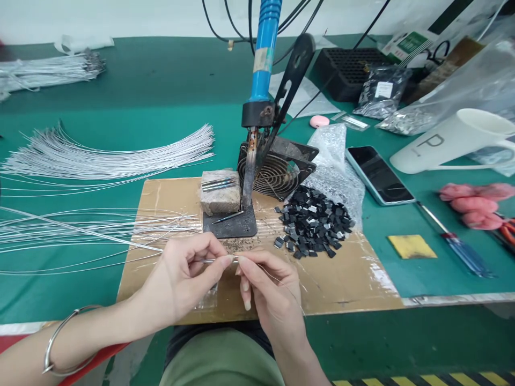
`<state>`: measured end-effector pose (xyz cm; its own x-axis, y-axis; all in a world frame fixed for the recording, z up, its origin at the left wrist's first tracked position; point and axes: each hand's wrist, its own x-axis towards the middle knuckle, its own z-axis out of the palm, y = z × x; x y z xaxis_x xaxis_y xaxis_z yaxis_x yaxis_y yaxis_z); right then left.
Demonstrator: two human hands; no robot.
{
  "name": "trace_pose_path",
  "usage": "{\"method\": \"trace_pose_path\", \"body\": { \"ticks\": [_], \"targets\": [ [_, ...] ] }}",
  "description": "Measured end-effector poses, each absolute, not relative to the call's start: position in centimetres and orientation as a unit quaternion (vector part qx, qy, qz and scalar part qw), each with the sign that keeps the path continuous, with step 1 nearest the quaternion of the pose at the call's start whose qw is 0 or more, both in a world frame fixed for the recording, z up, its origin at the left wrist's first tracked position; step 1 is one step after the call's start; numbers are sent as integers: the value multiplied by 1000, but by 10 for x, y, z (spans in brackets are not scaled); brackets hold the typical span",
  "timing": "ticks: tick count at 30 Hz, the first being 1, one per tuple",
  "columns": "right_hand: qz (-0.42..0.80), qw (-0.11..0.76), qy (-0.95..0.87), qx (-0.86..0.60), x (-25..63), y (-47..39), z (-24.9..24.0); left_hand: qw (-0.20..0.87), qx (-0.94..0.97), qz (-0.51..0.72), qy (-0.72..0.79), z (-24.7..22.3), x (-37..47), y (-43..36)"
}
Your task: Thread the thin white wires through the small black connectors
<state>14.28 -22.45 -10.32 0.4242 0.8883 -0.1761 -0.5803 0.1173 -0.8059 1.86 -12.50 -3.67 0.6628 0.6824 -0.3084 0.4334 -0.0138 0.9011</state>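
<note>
White wires (120, 159) lie left of the left hand (181, 276), whose narrow grip pinches a thin strand (207, 261). Just beyond the grip stands a soldering iron (262, 80); the right hand (276, 284) seemingly pinches the strand too. Black pieces (316, 220) heap beyond the grip, rightward. A forward slip could cause a burn if the iron is hot.

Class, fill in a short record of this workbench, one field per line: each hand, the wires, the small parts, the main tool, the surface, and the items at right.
Left hand: pinching a thin wire
Right hand: pinching the thin wire, fingertips near the left's
Wires: white bundle at left
Small parts: heaped black pieces
Tool: blue-handled iron, tip downward
Surface: cardboard on green tabletop
Right side: phone, mug, screwdriver
</note>
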Motion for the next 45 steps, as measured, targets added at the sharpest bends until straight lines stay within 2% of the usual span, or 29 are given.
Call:
{"method": "trace_pose_path", "body": {
  "ticks": [17,30,38,45],
  "targets": [
    [573,683,-167,-421,156,-225,-99,576,718,101,378,-36,18,-123],
    [546,727,-130,-397,146,-221,-95,577,694,141,408,-44,16,-130],
    [523,744,-95,-406,140,-219,-93,536,717,170,412,-55,15,-133],
    [506,749,-87,-418,137,-218,-92,552,703,180,411,-57,14,-137]
  ]
}}
